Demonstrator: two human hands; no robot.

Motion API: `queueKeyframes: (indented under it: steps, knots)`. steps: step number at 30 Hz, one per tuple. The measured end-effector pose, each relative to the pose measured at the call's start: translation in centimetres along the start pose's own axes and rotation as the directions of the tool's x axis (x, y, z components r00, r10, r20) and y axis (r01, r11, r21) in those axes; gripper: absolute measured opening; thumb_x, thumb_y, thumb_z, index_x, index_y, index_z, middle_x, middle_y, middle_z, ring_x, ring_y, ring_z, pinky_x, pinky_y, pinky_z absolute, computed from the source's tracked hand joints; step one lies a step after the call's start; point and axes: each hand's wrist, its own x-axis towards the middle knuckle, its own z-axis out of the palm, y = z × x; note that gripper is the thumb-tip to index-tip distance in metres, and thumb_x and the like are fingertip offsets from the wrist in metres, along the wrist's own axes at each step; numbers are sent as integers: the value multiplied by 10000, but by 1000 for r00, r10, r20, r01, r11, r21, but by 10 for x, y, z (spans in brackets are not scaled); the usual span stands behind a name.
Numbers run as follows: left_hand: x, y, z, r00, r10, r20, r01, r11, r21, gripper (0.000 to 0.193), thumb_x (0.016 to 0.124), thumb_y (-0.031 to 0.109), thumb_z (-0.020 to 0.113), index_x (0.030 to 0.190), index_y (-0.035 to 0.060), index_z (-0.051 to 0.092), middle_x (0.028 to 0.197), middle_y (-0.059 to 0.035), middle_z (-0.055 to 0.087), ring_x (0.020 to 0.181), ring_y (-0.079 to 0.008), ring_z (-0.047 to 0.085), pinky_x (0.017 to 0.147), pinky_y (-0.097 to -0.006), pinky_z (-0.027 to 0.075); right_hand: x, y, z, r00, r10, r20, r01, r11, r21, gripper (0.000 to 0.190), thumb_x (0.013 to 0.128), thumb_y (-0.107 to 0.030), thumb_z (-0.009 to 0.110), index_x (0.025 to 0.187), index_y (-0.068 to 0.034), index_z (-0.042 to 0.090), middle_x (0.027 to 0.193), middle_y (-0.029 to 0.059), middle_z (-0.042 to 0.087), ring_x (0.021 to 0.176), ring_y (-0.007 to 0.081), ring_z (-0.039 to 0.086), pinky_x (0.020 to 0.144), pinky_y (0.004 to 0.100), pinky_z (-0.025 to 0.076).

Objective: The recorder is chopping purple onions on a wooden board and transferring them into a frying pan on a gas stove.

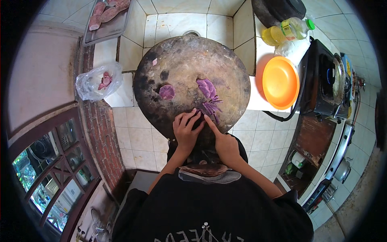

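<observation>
On a large round, dark-stained wooden board (187, 69), my left hand (186, 130) rests its fingertips on a purple sweet potato piece (199, 114) near the close edge. My right hand (225, 140) has its index finger stretched out to that piece; its other fingers are curled, and whatever lies under them is hidden. Just beyond my fingers lie thin purple strips (212, 106), touching a stack of overlapping purple slices (207, 87). A round cut sweet potato piece (167, 92) sits apart to the left. A small pale scrap (154, 61) is at the far left of the board.
Right of the board stand an orange plastic bowl (281, 83), a green-capped bottle of yellow liquid (285, 31) and a stove (320, 78) with a blue flame under a pan (338, 80). Left are a plastic bag with peelings (93, 81) and a metal tray (110, 31) of peeled sweet potatoes (104, 15).
</observation>
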Motion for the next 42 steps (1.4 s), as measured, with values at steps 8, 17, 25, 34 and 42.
queueKeyframes:
  steps: [8,17,25,34,42]
  knots:
    - [1,-4,3,1000,-17,-13,18,1000,21,402,624,157,790,1015,156,696,1091,40,636,933,-193,564,791,-328,431,10,-7,-18,1000,-20,-11,19,999,-36,812,818,-22,477,1461,-404,159,534,163,566,479,325,603,439,421,494]
    - [-1,-3,3,999,2,-35,-1,1000,16,391,628,177,790,1008,161,702,1092,46,638,908,-196,570,776,-323,437,9,7,7,997,-21,-81,27,997,68,766,836,-23,473,1450,-398,209,509,179,537,473,346,590,431,442,469]
    - [-1,-5,3,998,-15,-55,13,999,-41,327,644,187,791,955,133,705,1093,32,644,900,-199,572,769,-326,440,2,15,14,995,-22,-94,39,982,183,670,883,-77,492,1442,-360,257,504,203,517,477,372,573,439,460,458]
    - [-2,-5,2,999,-14,-31,14,1000,-23,318,652,170,781,958,135,700,1111,39,641,900,-189,569,752,-314,431,0,-5,-5,996,-34,-86,41,996,79,713,858,-62,511,1450,-355,244,508,158,536,455,335,573,427,431,461]
    - [-2,-3,0,997,-74,-5,73,995,-69,318,644,138,772,953,126,700,1106,39,649,904,-197,567,764,-323,434,3,-16,2,997,44,-56,-46,998,-34,807,815,-3,477,1464,-378,178,505,159,541,461,331,588,419,426,472]
